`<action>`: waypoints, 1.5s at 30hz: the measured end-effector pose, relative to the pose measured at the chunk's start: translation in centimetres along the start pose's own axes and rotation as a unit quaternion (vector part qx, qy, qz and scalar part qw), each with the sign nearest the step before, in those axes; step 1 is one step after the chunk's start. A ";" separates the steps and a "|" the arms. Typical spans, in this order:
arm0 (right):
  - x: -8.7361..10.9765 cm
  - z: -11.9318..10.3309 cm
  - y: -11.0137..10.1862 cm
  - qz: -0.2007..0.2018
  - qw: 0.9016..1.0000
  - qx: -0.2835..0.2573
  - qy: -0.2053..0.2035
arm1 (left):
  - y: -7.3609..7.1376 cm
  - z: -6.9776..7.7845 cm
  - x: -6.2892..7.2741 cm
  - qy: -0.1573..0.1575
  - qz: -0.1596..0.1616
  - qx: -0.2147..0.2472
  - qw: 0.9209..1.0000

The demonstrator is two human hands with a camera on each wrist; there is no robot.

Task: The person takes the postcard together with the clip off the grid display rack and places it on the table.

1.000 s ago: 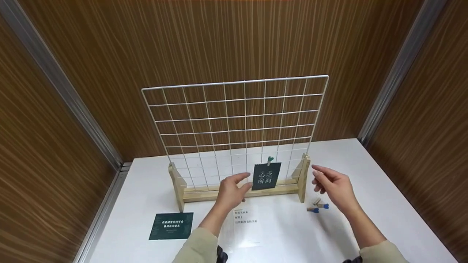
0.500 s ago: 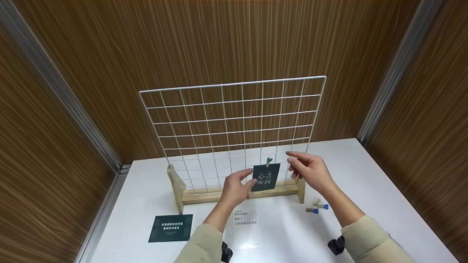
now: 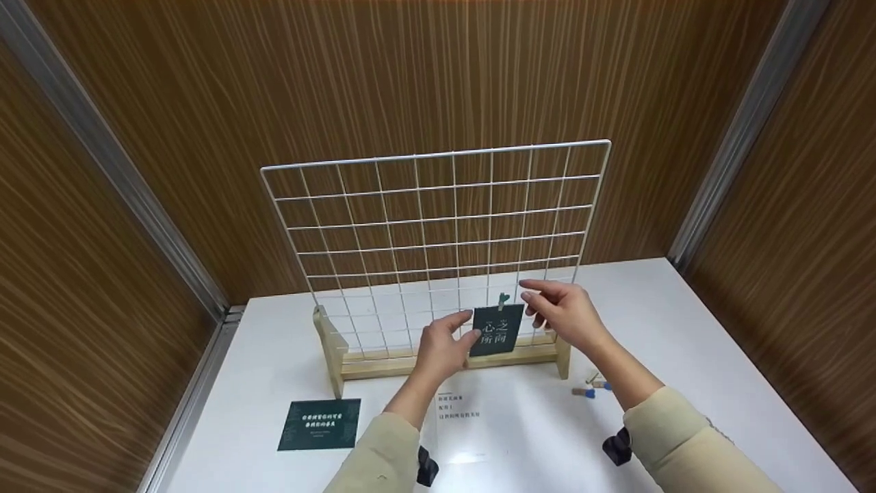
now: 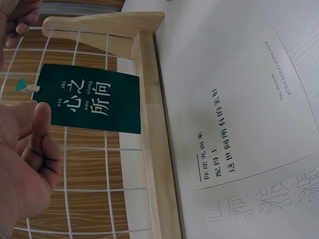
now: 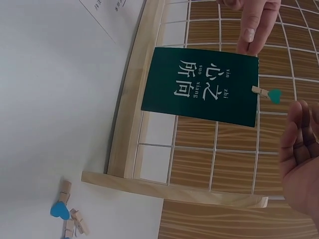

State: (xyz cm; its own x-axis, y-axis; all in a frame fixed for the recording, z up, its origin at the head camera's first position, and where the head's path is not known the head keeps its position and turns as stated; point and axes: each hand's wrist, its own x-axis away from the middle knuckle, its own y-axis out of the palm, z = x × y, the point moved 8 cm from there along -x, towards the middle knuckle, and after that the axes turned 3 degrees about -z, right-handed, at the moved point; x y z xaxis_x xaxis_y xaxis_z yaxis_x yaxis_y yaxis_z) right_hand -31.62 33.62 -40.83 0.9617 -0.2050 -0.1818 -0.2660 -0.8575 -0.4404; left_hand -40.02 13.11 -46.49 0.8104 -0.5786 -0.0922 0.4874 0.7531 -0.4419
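A dark green card [image 3: 497,330] with white characters hangs low on a white wire grid [image 3: 438,205]. At its top edge sits a small wooden clothespin with a green heart [image 5: 273,95]. My left hand [image 3: 439,349] is at the card's left edge, thumb and index finger apart, fingertips touching or very close to it. My right hand [image 3: 567,311] hovers just right of the card's upper corner, fingers loosely bent, holding nothing. In the right wrist view a gap shows between the right fingertips and the clothespin.
Several clothespins with blue hearts [image 3: 585,393] lie on the white table [image 3: 520,445] at right. Another green card [image 3: 319,424] lies front left; a pale printed sheet [image 4: 244,114] lies in front of the grid. The grid stands in a wooden base [image 3: 383,368].
My right hand has moved left from beside the stand to near the card's right edge. My left hand has shifted slightly right and up at the card's left edge.
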 end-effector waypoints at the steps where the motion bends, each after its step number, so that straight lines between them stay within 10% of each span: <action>1: 0.0 0.1 0.0 -0.001 1.000 0.002 0.002 | 0.0 0.0 0.0 -0.002 -0.002 0.000 1.000; 22: -0.7 0.6 1.0 -0.015 0.999 0.028 0.002 | 0.7 -0.8 -1.0 -0.022 -0.050 0.025 0.998; 45: -0.9 -0.6 2.6 -0.033 0.970 0.239 -0.035 | 1.0 -2.4 -2.0 -0.040 -0.062 0.049 0.996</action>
State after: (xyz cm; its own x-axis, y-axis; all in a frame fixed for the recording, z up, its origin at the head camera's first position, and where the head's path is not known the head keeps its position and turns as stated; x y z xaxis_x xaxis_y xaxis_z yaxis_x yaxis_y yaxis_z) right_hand -33.12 31.29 -41.23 0.9752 -0.1113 -0.1914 -0.2209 -0.5471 -0.8074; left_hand -41.92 14.23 -48.86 0.7634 -0.6452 0.0318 0.6118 0.7063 -0.3561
